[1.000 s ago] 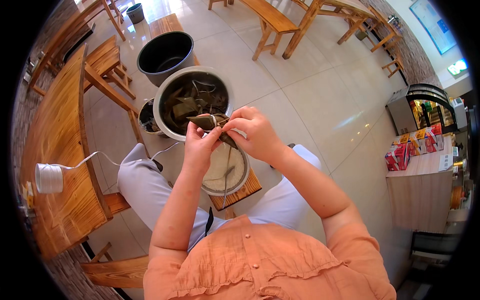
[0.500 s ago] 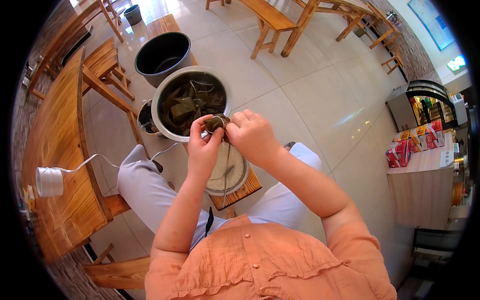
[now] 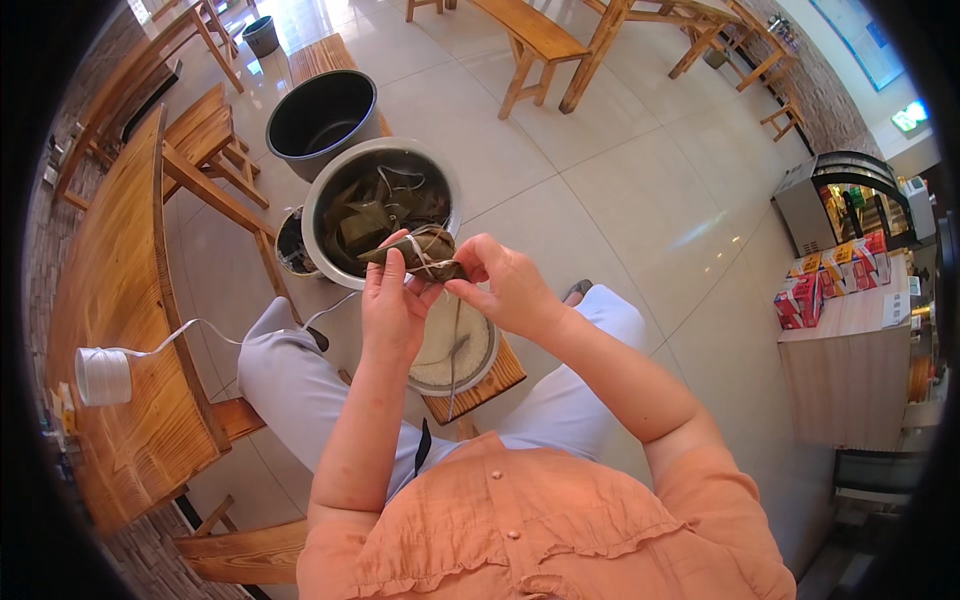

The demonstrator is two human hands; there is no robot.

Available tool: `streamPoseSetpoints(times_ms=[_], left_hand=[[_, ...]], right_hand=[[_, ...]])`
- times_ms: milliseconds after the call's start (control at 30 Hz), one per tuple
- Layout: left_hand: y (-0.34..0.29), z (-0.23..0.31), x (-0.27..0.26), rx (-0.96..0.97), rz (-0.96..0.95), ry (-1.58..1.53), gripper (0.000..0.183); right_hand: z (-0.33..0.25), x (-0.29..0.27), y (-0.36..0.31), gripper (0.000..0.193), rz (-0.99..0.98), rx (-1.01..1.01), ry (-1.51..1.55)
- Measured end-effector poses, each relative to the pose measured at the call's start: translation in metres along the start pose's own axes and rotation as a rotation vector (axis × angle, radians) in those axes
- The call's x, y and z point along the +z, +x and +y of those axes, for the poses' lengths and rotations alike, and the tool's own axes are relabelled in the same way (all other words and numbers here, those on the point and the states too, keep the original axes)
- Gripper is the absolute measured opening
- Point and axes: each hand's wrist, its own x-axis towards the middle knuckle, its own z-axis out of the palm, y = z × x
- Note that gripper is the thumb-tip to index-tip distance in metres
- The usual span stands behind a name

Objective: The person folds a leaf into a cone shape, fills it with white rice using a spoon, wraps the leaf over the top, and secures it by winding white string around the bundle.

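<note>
A zongzi (image 3: 428,250), wrapped in dark green leaf and bound with white string, is held over the near rim of a metal basin (image 3: 452,180). My left hand (image 3: 393,305) grips it from below and the left, thumb against its side. At its right end, my right hand (image 3: 508,287) has thumb and forefinger closed on the tip; whether string is also pinched there is hidden. Wet leaves (image 3: 365,222) and some string lie in the basin. Below my hands stands a bowl of white rice (image 3: 440,370), with a strand of string (image 3: 457,352) hanging over it.
The bowl rests on a wooden bench (image 3: 500,375) between my knees. Behind the basin stands a black pot (image 3: 325,110); a small bucket (image 3: 292,245) is at its left. A spool of white ribbon (image 3: 103,377) sits on the wooden table (image 3: 150,300), its ribbon trailing toward my knee.
The zongzi has been turned so its long tied side shows. My left hand has shifted slightly left and down, and my right hand now holds the zongzi's right end.
</note>
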Motion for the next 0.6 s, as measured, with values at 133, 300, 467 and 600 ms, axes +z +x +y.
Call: streamPoseSetpoints(times_ms=[133, 300, 467, 600], left_hand=[[-0.001, 0.002, -0.004, -0.019, -0.042, -0.038, 0.031], [-0.002, 0.002, -0.003, 0.000, -0.011, -0.047, 0.030], [-0.002, 0.000, -0.004, 0.017, 0.020, 0.099, 0.033], [-0.002, -0.004, -0.005, 0.052, 0.035, 0.218, 0.032]], right_hand=[[-0.003, 0.002, -0.002, 0.028, 0.041, -0.034, -0.042], [-0.005, 0.001, 0.003, 0.018, 0.227, -0.195, -0.131], [-0.015, 0.006, 0.010, 0.008, 0.210, -0.340, -0.286], [-0.013, 0.004, 0.015, 0.009, 0.079, -0.302, -0.330]])
